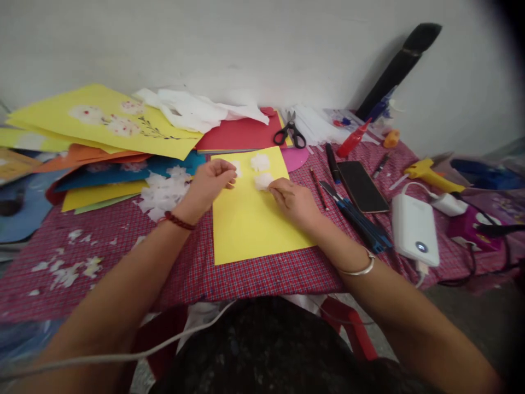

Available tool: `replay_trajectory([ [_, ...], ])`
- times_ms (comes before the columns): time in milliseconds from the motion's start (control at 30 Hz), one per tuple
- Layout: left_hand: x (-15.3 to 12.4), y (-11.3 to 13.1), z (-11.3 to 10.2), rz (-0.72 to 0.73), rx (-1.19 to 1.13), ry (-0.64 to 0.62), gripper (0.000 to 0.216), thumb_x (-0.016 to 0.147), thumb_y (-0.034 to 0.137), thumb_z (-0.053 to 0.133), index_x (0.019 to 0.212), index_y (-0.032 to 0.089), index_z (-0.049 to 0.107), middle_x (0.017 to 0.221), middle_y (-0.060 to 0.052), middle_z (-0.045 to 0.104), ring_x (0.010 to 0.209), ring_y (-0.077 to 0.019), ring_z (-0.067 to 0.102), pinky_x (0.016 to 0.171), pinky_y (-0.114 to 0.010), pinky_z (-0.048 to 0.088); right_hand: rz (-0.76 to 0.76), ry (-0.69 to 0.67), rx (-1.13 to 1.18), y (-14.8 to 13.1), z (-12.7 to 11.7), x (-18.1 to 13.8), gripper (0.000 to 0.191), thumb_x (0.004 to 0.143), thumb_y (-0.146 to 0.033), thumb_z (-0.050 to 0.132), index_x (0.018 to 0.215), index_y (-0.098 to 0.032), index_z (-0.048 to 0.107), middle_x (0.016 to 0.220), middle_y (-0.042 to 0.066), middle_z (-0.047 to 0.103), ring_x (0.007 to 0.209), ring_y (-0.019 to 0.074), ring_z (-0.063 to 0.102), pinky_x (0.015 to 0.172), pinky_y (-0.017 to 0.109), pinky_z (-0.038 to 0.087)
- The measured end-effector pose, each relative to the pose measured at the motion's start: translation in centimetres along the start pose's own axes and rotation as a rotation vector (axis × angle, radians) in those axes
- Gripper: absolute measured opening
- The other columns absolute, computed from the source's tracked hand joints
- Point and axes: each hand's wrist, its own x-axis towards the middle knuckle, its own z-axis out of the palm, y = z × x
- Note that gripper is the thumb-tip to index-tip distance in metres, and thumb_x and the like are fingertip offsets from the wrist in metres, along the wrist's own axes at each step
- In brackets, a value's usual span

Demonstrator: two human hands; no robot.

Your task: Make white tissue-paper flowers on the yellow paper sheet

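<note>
A yellow sheet of paper [250,230] lies on the checked cloth in front of me. Near its top are white tissue-paper flowers: one at the upper middle [260,162], a lower tissue flower [262,181] beneath it, and a left tissue flower [237,168] partly behind my fingers. My left hand [213,183] hovers at the sheet's upper left edge, fingers curled into a pinch; whatever lies between them is too small to tell. With thumb and finger pinched, my right hand [296,203] grips the right edge of the lower tissue flower.
Left are cut white tissue shapes [162,191], paper scraps [68,271] and stacked coloured sheets, topped by a decorated yellow sheet [110,117]. Scissors [290,131] lie behind. On the right are a pencil [319,189], blue-black cutters [356,216], a phone [363,186], a power bank [415,227] and a glue gun [435,175].
</note>
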Motion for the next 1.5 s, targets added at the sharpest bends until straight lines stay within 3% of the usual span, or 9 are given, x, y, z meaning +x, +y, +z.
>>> replay_trajectory([
  [167, -2.5, 3.2, -8.6, 0.065, 0.265, 0.184, 0.004, 0.076, 0.019, 0.065, 0.079, 0.017, 0.062, 0.069, 0.0, 0.063, 0.062, -0.0113, 0.057, 0.063, -0.026, 0.048, 0.347, 0.312, 0.591, 1.2, -0.4, 0.7, 0.025, 0.093, -0.042, 0.05, 0.085, -0.021, 0.061, 0.067, 0.003, 0.065, 0.049, 0.0125, 0.056, 0.049, 0.027, 0.046],
  [267, -4.8, 3.0, -11.7, 0.035, 0.538, 0.154, 0.006, 0.077, 0.025, 0.065, 0.077, 0.019, 0.064, 0.069, -0.001, 0.064, 0.061, -0.0132, 0.056, 0.059, -0.027, 0.046, 0.546, 0.318, 0.851, 1.9, -0.3, 1.3, 0.019, 0.089, -0.039, 0.057, 0.079, -0.023, 0.06, 0.059, 0.0, 0.062, 0.041, 0.0099, 0.049, 0.044, 0.025, 0.045],
  [500, -9.1, 0.8, -9.4, 0.363, 1.316, -0.12, 0.017, 0.087, 0.031, 0.056, 0.081, 0.019, 0.066, 0.09, -0.01, 0.067, 0.089, -0.0255, 0.059, 0.08, -0.04, 0.046, 0.653, 0.228, 0.972, 1.2, -0.6, 1.3, 0.016, 0.089, -0.027, 0.054, 0.078, -0.018, 0.061, 0.057, 0.0, 0.063, 0.04, 0.0073, 0.049, 0.044, 0.023, 0.044],
  [633, -9.5, -0.5, -8.2, 0.423, 1.543, -0.163, 0.025, 0.094, 0.025, 0.044, 0.087, 0.016, 0.067, 0.094, -0.013, 0.068, 0.094, -0.028, 0.058, 0.084, -0.043, 0.045, 0.636, 0.23, 0.945, 1.2, -0.6, 1.3, 0.015, 0.088, -0.026, 0.056, 0.078, -0.016, 0.062, 0.056, 0.0, 0.062, 0.04, 0.0071, 0.05, 0.043, 0.022, 0.042],
  [767, -8.7, -1.0, -8.9, 0.37, 1.494, -0.11, 0.027, 0.094, 0.023, 0.042, 0.082, 0.018, 0.066, 0.087, -0.011, 0.068, 0.087, -0.0264, 0.059, 0.081, -0.042, 0.046, 0.606, 0.217, 0.889, 1.6, -0.4, 1.3, 0.019, 0.087, -0.035, 0.059, 0.077, -0.019, 0.063, 0.058, 0.0, 0.062, 0.041, 0.008, 0.05, 0.043, 0.023, 0.041],
  [967, -7.7, 1.2, -10.5, 0.275, 1.125, 0.181, 0.01, 0.085, 0.023, 0.052, 0.076, 0.022, 0.058, 0.078, -0.003, 0.066, 0.074, -0.0182, 0.06, 0.071, -0.032, 0.047, 0.595, 0.212, 0.852, 2.0, -0.3, 1.3, 0.027, 0.085, -0.047, 0.063, 0.076, -0.021, 0.063, 0.06, 0.001, 0.062, 0.04, 0.0086, 0.049, 0.04, 0.024, 0.038],
  [1167, -5.5, 0.6, -10.1, 0.354, 1.239, -0.109, 0.029, 0.082, 0.027, 0.057, 0.107, 0.016, 0.066, 0.121, -0.015, 0.063, 0.116, -0.0304, 0.054, 0.104, -0.047, 0.04, 0.576, 0.192, 0.833, 2.3, -0.2, 1.3, 0.027, 0.087, -0.046, 0.061, 0.076, -0.021, 0.063, 0.061, 0.002, 0.062, 0.04, 0.0091, 0.049, 0.042, 0.026, 0.04],
  [1333, -3.7, 0.3, -9.1, 0.211, 1.092, -0.198, 0.013, 0.077, 0.025, 0.059, 0.082, 0.019, 0.07, 0.124, -0.012, 0.06, 0.125, -0.0315, 0.049, 0.108, -0.05, 0.037, 0.566, 0.205, 0.854, 2.3, -0.3, 1.3, 0.028, 0.084, -0.048, 0.063, 0.076, -0.021, 0.063, 0.06, 0.001, 0.062, 0.04, 0.0087, 0.05, 0.04, 0.024, 0.04],
  [1500, -3.1, 3.6, -7.1, 0.163, 0.606, -0.112, 0.006, 0.073, 0.023, 0.063, 0.071, 0.018, 0.065, 0.129, -0.01, 0.059, 0.115, -0.026, 0.057, 0.095, -0.04, 0.048, 0.607, 0.2, 0.874, 1.7, -0.6, 1.6, 0.028, 0.084, -0.047, 0.064, 0.075, -0.02, 0.062, 0.057, 0.0, 0.061, 0.039, 0.0079, 0.049, 0.039, 0.023, 0.039],
])
